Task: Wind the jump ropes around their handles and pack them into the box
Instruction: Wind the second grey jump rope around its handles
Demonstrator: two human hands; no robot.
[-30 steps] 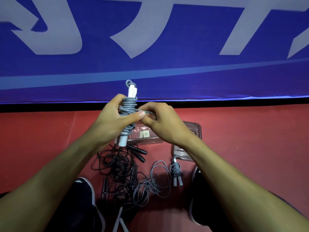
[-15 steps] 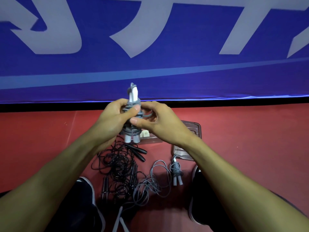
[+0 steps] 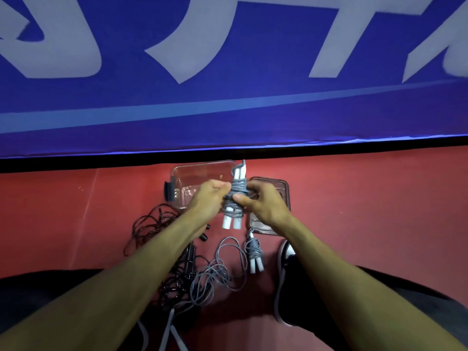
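Above box (image 3: 202, 171), bundle (image 3: 238, 193) now lower

Occlusions, head view
Left hand (image 3: 209, 198) covers the clear box's (image 3: 192, 173) near wall; loose grey rope (image 3: 220, 272) handles run off bottom edge.

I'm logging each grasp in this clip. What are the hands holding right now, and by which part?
Both hands, left hand and right hand, grip the grey wound jump rope around its coiled middle; its white handle ends stick out above and below.
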